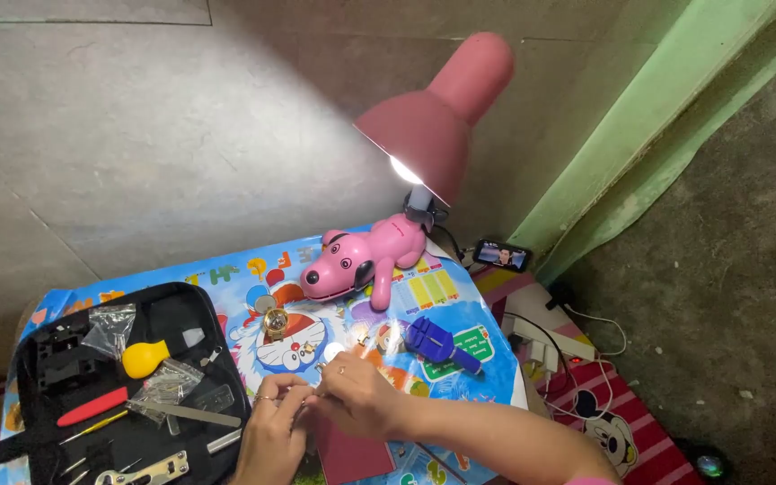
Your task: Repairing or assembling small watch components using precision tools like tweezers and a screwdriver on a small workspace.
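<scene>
My left hand [271, 429] and my right hand [357, 398] meet at the near edge of a small table, fingertips pinched together over a small metal piece [321, 366] that is mostly hidden by the fingers. Both hands wear rings. Just beyond them a gold wristwatch [275, 321] lies on the cartoon-print table cover [460, 377]. A blue hand tool [438, 344] lies to the right of my right hand. A dark red flat case [352, 456] sits under my wrists.
An open black tool case [181, 310] on the left holds a yellow bulb blower [144, 358], a red-handled tool [92, 406], plastic bags and metal tools. A pink dog-shaped lamp [379, 256] shines down at the back. A phone [502, 256], cables and a power strip [545, 346] lie right.
</scene>
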